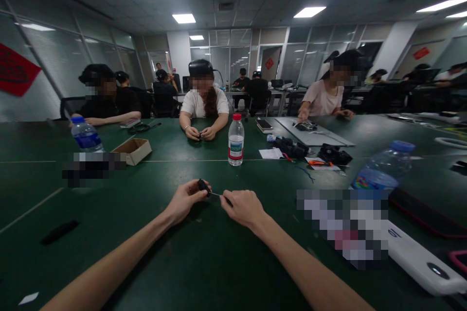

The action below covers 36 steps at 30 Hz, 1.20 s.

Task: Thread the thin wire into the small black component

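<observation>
Near edge of a green table [120,192]: the left hand [185,202] and right hand [242,209] are close together. The left fingers pinch a small black piece [203,185]. A thin wire [216,194] runs from it to the right fingers, closed narrowly on its far end. Just beyond, a red-capped bottle [236,141] stands upright, mostly full of water. Far left, a blue-capped water bottle [86,135] stands beside an open cardboard box [133,150], its contents hidden from this angle.
</observation>
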Available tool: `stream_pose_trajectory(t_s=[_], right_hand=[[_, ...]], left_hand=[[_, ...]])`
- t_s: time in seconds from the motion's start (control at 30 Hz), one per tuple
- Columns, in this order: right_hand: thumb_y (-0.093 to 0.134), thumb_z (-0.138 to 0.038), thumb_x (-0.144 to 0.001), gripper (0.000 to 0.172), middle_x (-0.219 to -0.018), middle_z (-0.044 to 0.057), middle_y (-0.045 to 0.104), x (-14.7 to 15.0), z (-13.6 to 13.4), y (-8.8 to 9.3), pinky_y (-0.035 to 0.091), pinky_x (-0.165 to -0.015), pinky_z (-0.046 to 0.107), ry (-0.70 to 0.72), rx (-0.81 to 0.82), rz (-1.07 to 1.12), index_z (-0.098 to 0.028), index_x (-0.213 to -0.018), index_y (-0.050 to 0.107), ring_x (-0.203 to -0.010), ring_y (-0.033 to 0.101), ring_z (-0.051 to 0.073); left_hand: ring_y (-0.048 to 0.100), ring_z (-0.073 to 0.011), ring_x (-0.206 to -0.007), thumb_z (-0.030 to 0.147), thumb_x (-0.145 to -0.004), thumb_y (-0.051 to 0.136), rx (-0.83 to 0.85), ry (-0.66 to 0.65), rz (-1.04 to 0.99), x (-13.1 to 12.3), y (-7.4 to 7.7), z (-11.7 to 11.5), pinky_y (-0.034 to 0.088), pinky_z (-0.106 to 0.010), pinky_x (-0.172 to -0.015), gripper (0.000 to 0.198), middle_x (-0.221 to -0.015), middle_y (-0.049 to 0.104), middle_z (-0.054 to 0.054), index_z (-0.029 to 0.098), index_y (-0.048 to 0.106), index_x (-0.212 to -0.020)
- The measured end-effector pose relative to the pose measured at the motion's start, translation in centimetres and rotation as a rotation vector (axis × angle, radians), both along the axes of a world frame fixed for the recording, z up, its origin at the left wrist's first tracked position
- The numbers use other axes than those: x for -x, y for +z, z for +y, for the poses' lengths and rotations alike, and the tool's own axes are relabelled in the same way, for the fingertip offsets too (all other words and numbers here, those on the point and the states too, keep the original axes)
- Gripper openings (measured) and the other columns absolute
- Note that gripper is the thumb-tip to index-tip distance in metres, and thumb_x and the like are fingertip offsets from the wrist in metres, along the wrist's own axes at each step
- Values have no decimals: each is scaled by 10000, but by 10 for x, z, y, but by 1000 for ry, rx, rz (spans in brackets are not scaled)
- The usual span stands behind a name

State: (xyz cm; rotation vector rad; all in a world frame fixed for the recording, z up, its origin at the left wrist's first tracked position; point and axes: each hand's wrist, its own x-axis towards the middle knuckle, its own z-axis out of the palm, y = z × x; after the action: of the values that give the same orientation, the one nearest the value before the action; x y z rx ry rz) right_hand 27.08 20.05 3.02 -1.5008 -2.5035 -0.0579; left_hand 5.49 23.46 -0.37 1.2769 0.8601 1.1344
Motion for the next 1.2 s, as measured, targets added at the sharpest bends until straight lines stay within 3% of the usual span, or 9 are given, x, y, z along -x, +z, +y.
stream_pose_trajectory(t_s=[0.47, 0.8, 1.2], right_hand=[[303, -378, -1010, 401, -797, 32, 682, 0, 0, 0, 361, -585, 210, 7, -10, -1, -191, -933, 649, -598, 582, 106], [304, -384, -1013, 402, -722, 12, 654, 0, 0, -2, 302, -543, 215, 31, -42, -28, -194, -901, 640, -560, 539, 99], [277, -443, -1014, 446, -785, 52, 688, 1, -2, -3, 350, -567, 236, -1, -98, -94, -201, -951, 646, -600, 596, 138]], left_hand=[[656, -233, -962, 396, -729, 758, 24, -6, -1, 0, -2, 2, 535, -361, -853, 430, -1026, 709, -92, 146, 662, -1065], [649, -211, -924, 387, -775, 718, -21, -19, 66, 2, -5, 3, 510, -302, -807, 383, -1007, 715, -72, 171, 673, -1088], [614, -204, -858, 446, -790, 687, -57, -92, 136, -1, 5, 0, 504, -302, -762, 391, -950, 673, -67, 136, 669, -1028]])
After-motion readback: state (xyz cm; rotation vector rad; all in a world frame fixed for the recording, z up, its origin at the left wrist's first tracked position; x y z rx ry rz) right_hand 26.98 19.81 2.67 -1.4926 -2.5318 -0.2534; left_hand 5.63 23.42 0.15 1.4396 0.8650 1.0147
